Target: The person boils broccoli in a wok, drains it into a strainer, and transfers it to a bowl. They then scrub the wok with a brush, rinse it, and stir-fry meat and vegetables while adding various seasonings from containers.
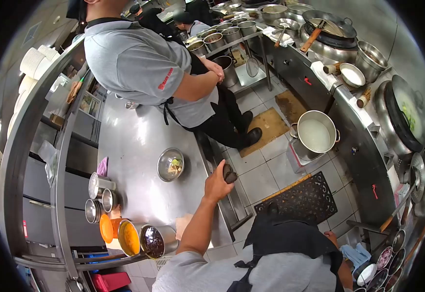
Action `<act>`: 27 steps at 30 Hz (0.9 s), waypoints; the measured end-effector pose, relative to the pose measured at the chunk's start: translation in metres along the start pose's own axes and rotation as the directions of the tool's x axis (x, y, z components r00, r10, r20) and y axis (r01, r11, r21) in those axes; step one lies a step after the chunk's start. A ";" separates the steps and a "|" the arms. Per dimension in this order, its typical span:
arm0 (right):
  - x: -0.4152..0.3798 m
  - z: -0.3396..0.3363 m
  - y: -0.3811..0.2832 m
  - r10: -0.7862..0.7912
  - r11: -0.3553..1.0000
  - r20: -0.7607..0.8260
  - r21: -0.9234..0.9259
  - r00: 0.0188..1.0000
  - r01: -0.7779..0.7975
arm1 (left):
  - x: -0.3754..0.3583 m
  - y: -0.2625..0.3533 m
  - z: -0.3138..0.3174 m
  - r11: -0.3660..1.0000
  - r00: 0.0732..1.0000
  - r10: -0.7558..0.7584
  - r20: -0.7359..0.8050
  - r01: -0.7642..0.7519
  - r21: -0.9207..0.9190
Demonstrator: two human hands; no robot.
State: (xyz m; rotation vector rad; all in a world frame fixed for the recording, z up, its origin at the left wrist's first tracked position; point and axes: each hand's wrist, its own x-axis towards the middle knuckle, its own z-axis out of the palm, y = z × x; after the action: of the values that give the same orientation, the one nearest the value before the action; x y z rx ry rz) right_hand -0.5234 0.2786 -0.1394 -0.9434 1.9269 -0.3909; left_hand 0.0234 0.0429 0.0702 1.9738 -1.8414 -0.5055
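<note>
My left hand reaches out over the right edge of the steel table. Its fingers are closed around a dark brown, lumpy thing, whose kind I cannot make out. On the tabletop beyond it stands a steel bowl with pale strips and some green pieces inside. My right hand hangs low beside my black apron; most of its fingers are hidden, and nothing shows in it.
A co-worker stands ahead by the steel table, hands together. Orange sauce and dark sauce fill containers at the near left. A large pot stands above the floor; a black mat lies nearby. Woks line the right counter.
</note>
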 end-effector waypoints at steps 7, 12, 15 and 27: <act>-0.009 0.014 -0.013 0.096 0.981 -0.007 0.171 0.995 -0.093 | 0.003 0.001 0.004 0.999 1.000 -0.009 0.030 0.008 0.045; -0.006 0.007 -0.030 0.100 0.976 0.089 0.186 0.991 -0.115 | 0.001 0.002 0.000 0.999 0.999 -0.023 0.039 0.021 0.047; -0.003 0.008 -0.035 0.134 0.949 0.071 0.277 0.988 -0.149 | 0.001 0.002 0.001 0.999 1.000 -0.002 0.026 0.001 0.046; 0.013 0.015 -0.010 0.043 0.999 -0.042 -0.026 0.998 -0.044 | 0.003 0.002 -0.002 0.999 0.999 0.026 0.035 -0.028 0.047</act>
State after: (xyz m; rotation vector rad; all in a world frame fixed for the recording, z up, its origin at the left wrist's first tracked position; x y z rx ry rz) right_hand -0.5094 0.2639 -0.1492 -0.9157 1.9910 -0.3624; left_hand 0.0231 0.0399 0.0726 1.9800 -1.9149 -0.4948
